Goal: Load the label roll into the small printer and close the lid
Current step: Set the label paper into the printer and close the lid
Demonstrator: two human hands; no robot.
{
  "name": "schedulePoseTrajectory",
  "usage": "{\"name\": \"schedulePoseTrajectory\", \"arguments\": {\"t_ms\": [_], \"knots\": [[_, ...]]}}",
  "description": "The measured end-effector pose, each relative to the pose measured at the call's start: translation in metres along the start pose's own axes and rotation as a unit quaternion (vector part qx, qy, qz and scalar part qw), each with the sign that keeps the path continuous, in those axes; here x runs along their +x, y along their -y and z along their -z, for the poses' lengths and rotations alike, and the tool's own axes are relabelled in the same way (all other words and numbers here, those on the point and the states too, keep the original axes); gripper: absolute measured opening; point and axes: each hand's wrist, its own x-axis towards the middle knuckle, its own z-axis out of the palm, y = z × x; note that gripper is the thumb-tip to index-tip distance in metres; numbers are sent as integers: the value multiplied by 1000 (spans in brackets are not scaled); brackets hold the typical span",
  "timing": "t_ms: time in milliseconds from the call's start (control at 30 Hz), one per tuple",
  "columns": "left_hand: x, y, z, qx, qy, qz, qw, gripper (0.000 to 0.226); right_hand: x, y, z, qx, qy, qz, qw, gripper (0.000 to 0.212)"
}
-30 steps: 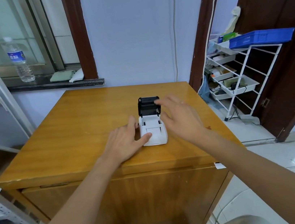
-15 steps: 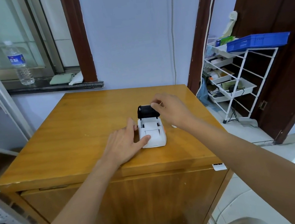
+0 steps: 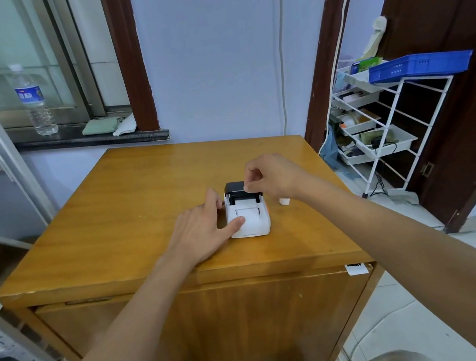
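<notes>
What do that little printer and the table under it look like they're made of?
The printer looks like moulded plastic: a smooth matte white body with a black lid, rounded edges and no grain. The table looks like wood or wood veneer under a glossy varnish: streaky golden grain shows, and the top reflects light near its far edge. Solid wood or veneer cannot be told from here.

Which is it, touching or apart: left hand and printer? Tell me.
Touching. The head view shows the left hand with its thumb pressed on the printer body's white top.
</notes>
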Motion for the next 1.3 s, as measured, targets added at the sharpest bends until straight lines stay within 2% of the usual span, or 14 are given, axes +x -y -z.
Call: {"name": "schedulePoseTrajectory", "arguments": {"t_ms": [333,467,1033,1100,1200,1300], "knots": [[0,3,-2,-7,-14,-21,1000,53,33,12,31,2,199,-47,979,8],[1,3,-3,-4,-12,-15,1000,56,45,22,27,-56,298,-65,951,12],[4,6,-10,1,-6,-10,1000,65,66,27,27,-90,355,-90,926,15],[7,6,-12,-27,27,9,999,74,69,27,27,-92,368,-91,921,15],[10,8,-13,-75,88,34,993,101,73,27,27,-105,384,-95,912,16],[11,7,-12,-82,115,19,990,110,81,29,22,-137,388,-95,906,18]]}}
